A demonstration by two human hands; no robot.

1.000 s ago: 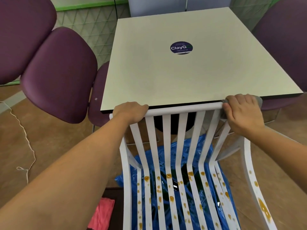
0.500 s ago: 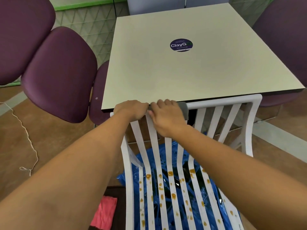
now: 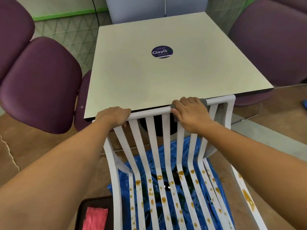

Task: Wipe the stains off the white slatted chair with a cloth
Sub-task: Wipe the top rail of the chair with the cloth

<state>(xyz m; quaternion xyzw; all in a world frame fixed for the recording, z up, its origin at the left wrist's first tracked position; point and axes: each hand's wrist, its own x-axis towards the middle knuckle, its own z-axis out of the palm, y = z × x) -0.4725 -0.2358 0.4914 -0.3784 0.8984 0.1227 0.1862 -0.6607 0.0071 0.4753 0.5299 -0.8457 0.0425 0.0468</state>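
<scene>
The white slatted chair (image 3: 149,113) stands pushed in against the near edge of the pale surface (image 3: 149,77), filling the view from the centre down to 6 o'clock. The left hand (image 3: 114,116) is at about 9 o'clock of the backrest, its grip curled closed over the top rail's left end and steadying the frame. The right hand (image 3: 191,113) is toward 3 o'clock along the same rail, its grip wrapped closed round a grey cloth (image 3: 204,102) folded over the rail, with grey edges showing on both sides of the fingers. So the wiping appears to be on the top rail, which looks clean between the hands and out to the right corner. The upright back slats also look white. The bulk of the job seems still ahead: amber stains (image 3: 160,177) dot nearly every seat slat from the bend down to 6 o'clock, and a larger smear (image 3: 247,198) lies on the right armrest at about 4 o'clock. I judge the task to be in its early part, with the seat and armrest left. A blue plastic sheet (image 3: 125,205) lies under the chair, and a pink cloth (image 3: 95,218) sits in a dark tray (image 3: 83,206) at 7 o'clock. Purple chairs (image 3: 41,83) flank the surface at 10 and 2 o'clock.
</scene>
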